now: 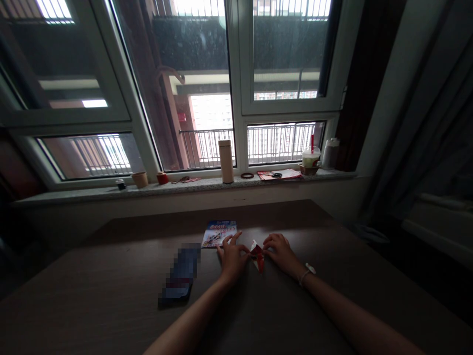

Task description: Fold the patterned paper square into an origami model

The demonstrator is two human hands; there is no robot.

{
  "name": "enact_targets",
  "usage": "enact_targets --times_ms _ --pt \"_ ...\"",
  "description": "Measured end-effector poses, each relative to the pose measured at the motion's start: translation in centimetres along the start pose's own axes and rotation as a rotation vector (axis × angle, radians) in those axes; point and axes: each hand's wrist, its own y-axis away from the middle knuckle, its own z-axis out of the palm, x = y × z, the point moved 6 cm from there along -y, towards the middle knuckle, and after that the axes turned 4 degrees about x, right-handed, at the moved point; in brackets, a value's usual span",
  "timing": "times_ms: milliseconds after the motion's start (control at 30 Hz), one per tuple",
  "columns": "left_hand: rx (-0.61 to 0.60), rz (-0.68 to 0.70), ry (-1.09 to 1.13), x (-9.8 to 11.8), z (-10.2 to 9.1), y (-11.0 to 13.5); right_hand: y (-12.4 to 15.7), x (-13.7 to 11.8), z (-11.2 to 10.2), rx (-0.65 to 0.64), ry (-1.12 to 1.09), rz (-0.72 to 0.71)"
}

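Observation:
A small folded piece of red and white paper (257, 257) stands on the dark table between my two hands. My left hand (233, 259) pinches its left side with thumb and finger, while the other fingers spread over the near edge of a blue printed leaflet (216, 233). On the paper's right side, the fingertips of my right hand (281, 252) are closed at its edge. A bracelet (306, 272) circles my right wrist. Fine creases in the paper are too small to make out.
A phone-like dark object (181, 276), pixelated, lies left of my left forearm on the table (111, 276). Along the windowsill stand a tan flask (226, 162), a paper cup (140, 180), a drink cup with a red straw (311, 157), scissors (276, 175) on red papers and a grey bottle (330, 154).

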Motion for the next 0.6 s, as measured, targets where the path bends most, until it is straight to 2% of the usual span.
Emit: enact_targets --times_ms 133,267,600 --pt "0.003 0.059 -0.030 0.3 0.1 -0.1 0.2 -1.2 -0.3 0.008 0.081 -0.060" --pt "0.002 0.110 -0.055 0.7 0.0 -0.2 0.2 -1.2 -0.1 0.002 0.113 -0.059" --pt "-0.021 0.051 -0.004 0.3 -0.1 -0.1 0.3 -0.4 0.0 -0.005 0.092 0.024"
